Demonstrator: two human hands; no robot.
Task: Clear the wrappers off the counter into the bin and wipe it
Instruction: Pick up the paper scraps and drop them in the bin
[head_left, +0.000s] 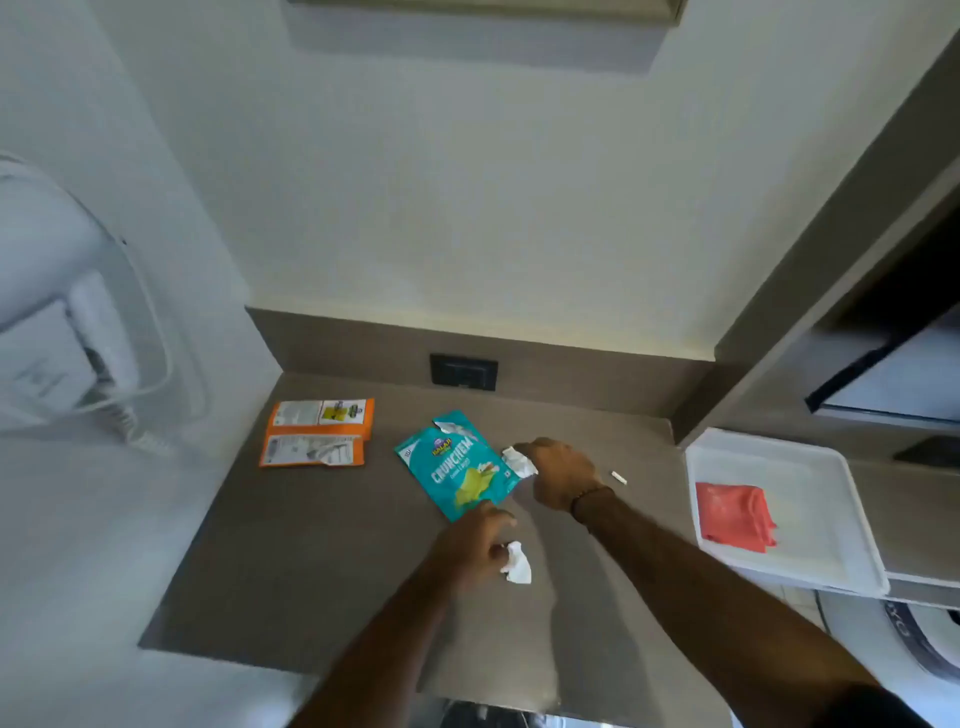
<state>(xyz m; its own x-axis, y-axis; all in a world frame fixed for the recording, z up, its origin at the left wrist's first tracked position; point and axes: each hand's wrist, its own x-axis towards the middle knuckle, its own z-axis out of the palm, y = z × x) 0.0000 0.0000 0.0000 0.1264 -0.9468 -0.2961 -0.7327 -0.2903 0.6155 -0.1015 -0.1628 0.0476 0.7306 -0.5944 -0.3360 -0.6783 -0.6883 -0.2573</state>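
Pale wall (467, 208), dark socket (464, 371)

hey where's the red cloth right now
In the head view, the red cloth lies folded in the white tray at the counter's right end, right of the right hand.

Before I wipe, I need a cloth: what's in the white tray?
A folded red cloth lies in the tray, towards its left side. Nothing else shows there; whatever is under the cloth is hidden.

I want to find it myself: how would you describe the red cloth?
Look to the right of the brown counter, where a white tray sits on a ledge. The red cloth lies folded in it, the tray's only content and the only red thing around.
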